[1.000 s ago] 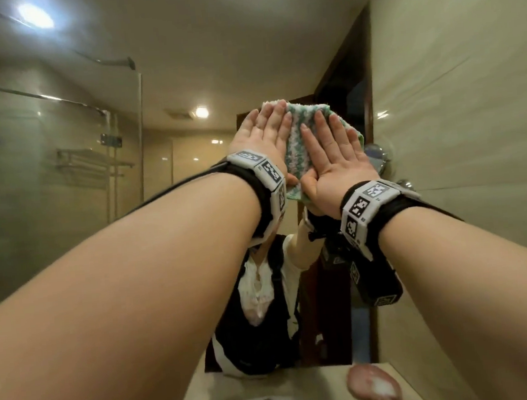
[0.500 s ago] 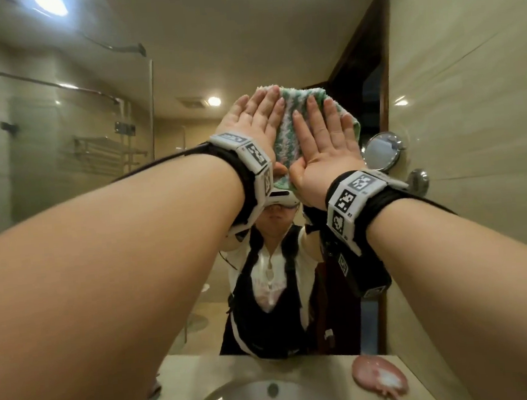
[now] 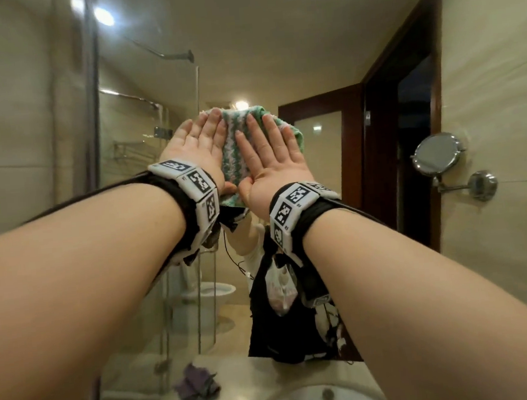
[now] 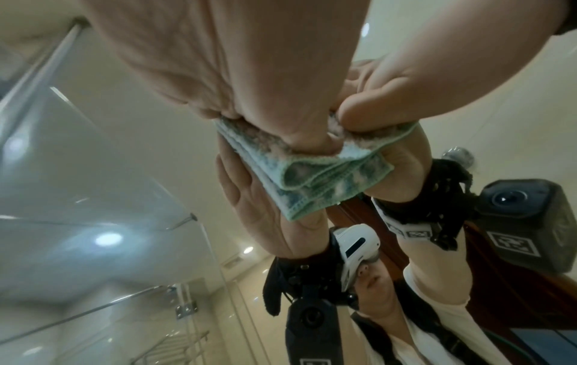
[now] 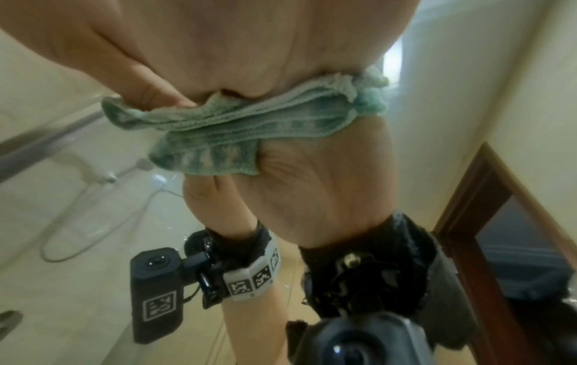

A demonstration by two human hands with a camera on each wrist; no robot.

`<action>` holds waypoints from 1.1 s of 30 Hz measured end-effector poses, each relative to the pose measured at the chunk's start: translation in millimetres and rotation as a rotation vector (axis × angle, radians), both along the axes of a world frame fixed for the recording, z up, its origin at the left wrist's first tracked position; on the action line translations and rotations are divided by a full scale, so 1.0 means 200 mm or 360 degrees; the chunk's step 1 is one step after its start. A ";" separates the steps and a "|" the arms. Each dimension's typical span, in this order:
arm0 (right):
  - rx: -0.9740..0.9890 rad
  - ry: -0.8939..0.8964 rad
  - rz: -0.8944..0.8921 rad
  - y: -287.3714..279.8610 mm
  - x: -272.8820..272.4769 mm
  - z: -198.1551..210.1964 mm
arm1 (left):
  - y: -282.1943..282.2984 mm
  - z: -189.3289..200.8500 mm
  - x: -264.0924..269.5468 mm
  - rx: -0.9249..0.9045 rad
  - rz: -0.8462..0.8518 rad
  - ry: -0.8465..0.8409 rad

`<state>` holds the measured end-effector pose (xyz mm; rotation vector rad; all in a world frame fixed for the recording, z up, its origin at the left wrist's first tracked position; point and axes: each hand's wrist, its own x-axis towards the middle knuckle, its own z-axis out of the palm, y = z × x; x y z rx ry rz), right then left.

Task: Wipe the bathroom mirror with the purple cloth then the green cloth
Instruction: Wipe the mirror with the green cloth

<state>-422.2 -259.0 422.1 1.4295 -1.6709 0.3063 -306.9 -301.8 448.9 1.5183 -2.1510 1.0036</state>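
My left hand (image 3: 199, 145) and right hand (image 3: 268, 155) lie flat side by side on the green and white cloth (image 3: 231, 145), pressing it against the bathroom mirror (image 3: 276, 56) at about head height. All the fingers are straight and point up. In the left wrist view the folded green cloth (image 4: 312, 177) is squeezed between my palm and the glass, and the right wrist view shows its bunched lower edge (image 5: 249, 128) the same way. The purple cloth (image 3: 196, 386) lies crumpled on the counter at the lower left, away from both hands.
A white sink (image 3: 328, 396) sits in the counter below my arms. A round chrome swivel mirror (image 3: 436, 154) juts from the right wall. The big mirror reflects a glass shower screen, a toilet, a dark wooden door frame and the person.
Both hands have slid the green cloth leftwards across the mirror, away from the round chrome mirror. The purple cloth has come into view on the counter.
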 end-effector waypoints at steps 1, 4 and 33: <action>0.0011 0.0015 0.0018 -0.05 0.07 0.00 | -0.05 -0.01 0.08 0.0001 0.0022 0.0002; 0.0036 0.0066 0.0068 -0.19 0.30 -0.02 | -0.19 -0.04 0.30 0.0011 0.0083 0.0013; -0.0133 0.0120 0.0084 -0.20 0.22 -0.14 | -0.17 -0.15 0.30 -0.0017 -0.0036 -0.0010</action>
